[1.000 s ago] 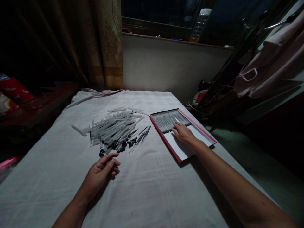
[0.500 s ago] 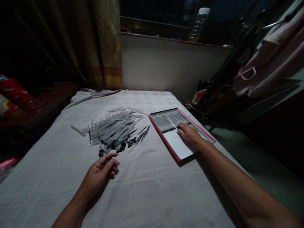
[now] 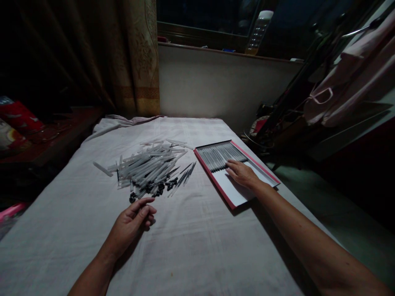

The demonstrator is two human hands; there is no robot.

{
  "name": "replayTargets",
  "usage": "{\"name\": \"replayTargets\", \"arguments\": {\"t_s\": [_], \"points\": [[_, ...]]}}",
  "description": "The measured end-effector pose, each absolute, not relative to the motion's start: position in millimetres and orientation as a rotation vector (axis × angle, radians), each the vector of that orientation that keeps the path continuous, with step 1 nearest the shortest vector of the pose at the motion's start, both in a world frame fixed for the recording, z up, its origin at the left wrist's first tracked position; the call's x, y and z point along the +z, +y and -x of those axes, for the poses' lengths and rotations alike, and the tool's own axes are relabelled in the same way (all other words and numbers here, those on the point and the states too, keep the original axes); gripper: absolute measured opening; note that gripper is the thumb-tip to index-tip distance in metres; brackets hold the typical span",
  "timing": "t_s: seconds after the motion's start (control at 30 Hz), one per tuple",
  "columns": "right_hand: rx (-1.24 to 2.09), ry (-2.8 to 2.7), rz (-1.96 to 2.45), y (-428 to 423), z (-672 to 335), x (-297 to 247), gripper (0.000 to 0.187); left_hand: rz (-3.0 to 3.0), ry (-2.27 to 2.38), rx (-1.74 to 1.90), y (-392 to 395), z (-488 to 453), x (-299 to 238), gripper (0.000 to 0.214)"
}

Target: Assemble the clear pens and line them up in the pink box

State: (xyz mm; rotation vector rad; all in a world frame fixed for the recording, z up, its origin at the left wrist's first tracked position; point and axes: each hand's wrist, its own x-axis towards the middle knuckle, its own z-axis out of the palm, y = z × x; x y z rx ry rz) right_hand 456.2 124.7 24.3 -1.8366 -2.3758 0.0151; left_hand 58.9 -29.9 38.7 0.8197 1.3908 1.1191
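Observation:
My right hand [image 3: 242,174] lies over a shallow red-edged box lid [image 3: 212,179], its fingers extended onto the black lower ends of a row of clear pens [image 3: 216,156]. The pens lie side by side across the far half of the lid, and I see none lifted in that hand. My left hand [image 3: 134,220] rests on the cloth with loosely curled, parted fingers and nothing visible in it. Just beyond it is a heap of clear pen barrels [image 3: 151,166]. Small black caps [image 3: 159,190] lie at the heap's near edge, beside several thin dark-tipped refills [image 3: 183,179].
A pale checked cloth [image 3: 191,250] covers the table. At the left stands a dark red side table [image 3: 52,142] with a red container [image 3: 20,117]. A bottle [image 3: 259,33] is on the windowsill, and pink clothing [image 3: 352,82] hangs at the right.
My right hand has shifted slightly left along the pens. The gap that showed in the row has closed up. My left hand has stayed in place.

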Motion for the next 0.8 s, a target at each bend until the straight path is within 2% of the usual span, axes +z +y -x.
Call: {"name": "replayTargets", "arguments": {"t_s": [0.33, 0.53, 0.8], "points": [[0.023, -2.403, 1.682, 123, -412, 54, 0.031, -0.817, 1.392, 1.119, -30, -56, 36, 0.065], [0.114, -2.42, 1.933, 134, -381, 60, 0.036, -0.811, 1.376, 1.122, -30, -56, 37, 0.064], [0.183, -2.409, 1.958, 143, -366, 57, 0.039, -0.815, 1.362, 1.153, -32, -58, 35, 0.061]]}}
